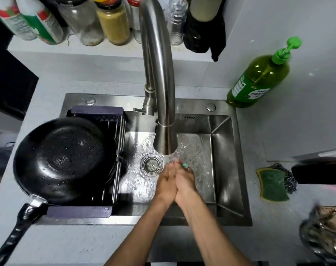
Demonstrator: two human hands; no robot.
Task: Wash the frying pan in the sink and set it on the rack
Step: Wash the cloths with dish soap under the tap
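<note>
The black frying pan [63, 160] lies upside down on the dark rack [98, 112] over the left side of the steel sink [224, 160]. Its wet bottom faces up and its black handle [15, 231] points to the near left over the counter. Water runs from the steel faucet [163, 112] onto my hands. My left hand [166, 183] and my right hand [184, 182] are pressed palm to palm under the stream, beside the drain [151, 163], fingers straight. A small green thing [185, 165] shows at my right fingertips; what it is cannot be told.
A green soap pump bottle [259, 77] stands at the back right of the counter. A green sponge [272, 187] and a dark scourer [288, 179] lie right of the sink. Jars and bottles [113, 24] line the back ledge. A crumpled bag [324, 227] lies at the near right.
</note>
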